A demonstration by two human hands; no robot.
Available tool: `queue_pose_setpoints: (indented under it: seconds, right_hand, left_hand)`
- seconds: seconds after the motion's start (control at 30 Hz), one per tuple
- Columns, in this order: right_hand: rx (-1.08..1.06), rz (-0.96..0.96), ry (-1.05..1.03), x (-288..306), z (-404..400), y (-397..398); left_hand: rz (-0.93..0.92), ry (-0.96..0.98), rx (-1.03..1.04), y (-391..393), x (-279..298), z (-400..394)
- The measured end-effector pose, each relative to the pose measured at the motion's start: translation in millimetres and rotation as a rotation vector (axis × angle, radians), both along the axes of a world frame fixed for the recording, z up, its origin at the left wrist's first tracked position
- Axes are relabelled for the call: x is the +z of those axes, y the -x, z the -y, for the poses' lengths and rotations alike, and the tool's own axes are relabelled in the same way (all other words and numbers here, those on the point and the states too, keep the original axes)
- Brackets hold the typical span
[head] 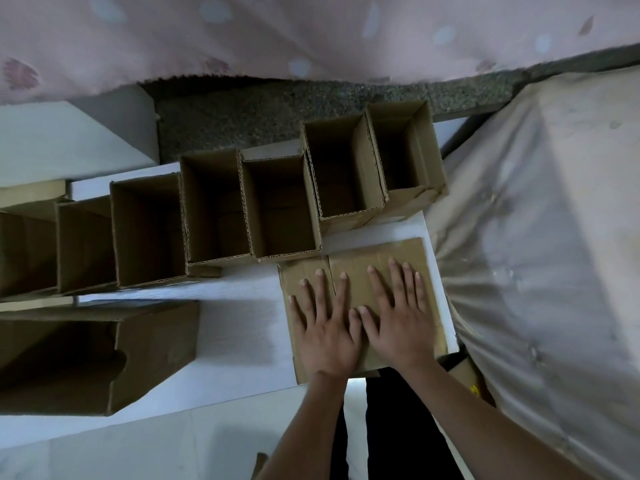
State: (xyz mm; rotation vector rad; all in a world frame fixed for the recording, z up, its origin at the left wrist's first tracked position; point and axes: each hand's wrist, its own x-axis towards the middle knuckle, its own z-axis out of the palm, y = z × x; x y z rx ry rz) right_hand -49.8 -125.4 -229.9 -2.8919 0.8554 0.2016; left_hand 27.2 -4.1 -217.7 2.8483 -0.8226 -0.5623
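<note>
A flat brown cardboard box lies on a white board, its flaps folded shut with a seam down the middle. My left hand presses flat on the left flap, fingers spread and straight. My right hand lies flat on the right flap beside it, fingers straight too. The two thumbs nearly touch over the seam.
Several open, empty cardboard boxes stand in a stepped row behind and to the left. A larger box lies on its side at the left. Pink cloth hangs at the back, and a pale covered mattress fills the right.
</note>
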Motion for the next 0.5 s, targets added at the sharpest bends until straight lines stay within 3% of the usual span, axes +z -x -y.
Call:
queue_pose_setpoints:
  seconds: [0.27, 0.4, 0.5]
  right_hand:
    - [-0.016, -0.069, -0.192, 25.5, 9.7, -3.9]
    - [-0.442, -0.028, -0.323, 52.7, 14.8, -4.6]
    - [-0.603, -0.025, -0.458, 68.5, 13.9, -16.0]
  left_hand:
    - [-0.157, -0.015, 0.017, -4.4, 33.4, 6.1]
    - [-0.289, -0.127, 0.324, -3.0, 58.0, 1.8]
    - [-0.334, -0.097, 0.517, -3.4, 75.6, 2.6]
